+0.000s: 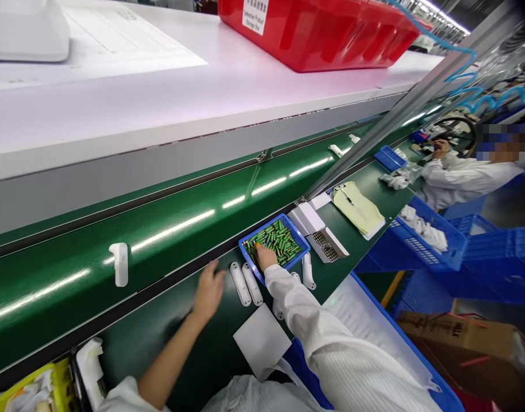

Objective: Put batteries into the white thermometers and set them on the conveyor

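My right hand point(266, 257) reaches into a blue tray point(305, 247) full of green batteries point(283, 237). Its fingers are bunched down among them, and whatever they grip is hidden. Over the green bench, left of the tray, my left hand point(209, 293) is slightly blurred, with fingers apart and nothing in them. Nearest to it are two long white plastic housings point(240, 284), lying side by side against the tray's near left. Another white housing point(308, 271) lies right of the tray, and more white parts are partly covered by my right sleeve.
A green conveyor point(172, 229) runs behind the bench, carrying a white part point(120, 264). Above it is a white shelf point(159, 103) with a red bin point(331, 34). An open box point(326, 245) and yellow papers point(357, 209) lie rightward. A co-worker point(460, 177) sits farther along.
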The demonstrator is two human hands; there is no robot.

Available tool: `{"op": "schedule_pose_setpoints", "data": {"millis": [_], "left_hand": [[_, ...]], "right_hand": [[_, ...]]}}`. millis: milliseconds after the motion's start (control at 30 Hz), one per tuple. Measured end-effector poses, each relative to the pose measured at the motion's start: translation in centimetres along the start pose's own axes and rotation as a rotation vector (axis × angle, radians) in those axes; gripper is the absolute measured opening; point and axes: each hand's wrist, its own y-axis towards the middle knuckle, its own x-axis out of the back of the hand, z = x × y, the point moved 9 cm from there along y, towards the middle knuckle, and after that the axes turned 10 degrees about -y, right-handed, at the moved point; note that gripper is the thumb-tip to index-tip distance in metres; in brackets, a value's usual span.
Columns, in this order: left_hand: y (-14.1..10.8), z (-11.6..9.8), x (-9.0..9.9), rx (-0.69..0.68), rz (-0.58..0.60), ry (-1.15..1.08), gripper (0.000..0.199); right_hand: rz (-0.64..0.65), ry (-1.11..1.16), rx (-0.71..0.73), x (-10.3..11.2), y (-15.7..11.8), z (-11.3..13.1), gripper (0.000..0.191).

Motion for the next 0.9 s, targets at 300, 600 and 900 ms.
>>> {"op": "schedule_pose_setpoints", "data": {"millis": [300,600,900], "left_hand": [[-4.9,-0.6,-5.5,0.42,0.069,-0.491,0.02],[-8.2,0.8,3.5,0.677,-0.103,-0.951,0.057],[-10.8,-9.2,13.9,0.597,-0.418,-1.726,0.026]], "right_hand": [[-0.028,0.691,-0.066,0.6,-1.0,-2.3,0.022],[-0.131,1.361,0.233,6.3,-7.6,-0.5,0.026],[-0.091,1.527,0.532,10.6,-23.0,9.7,0.025]]}}
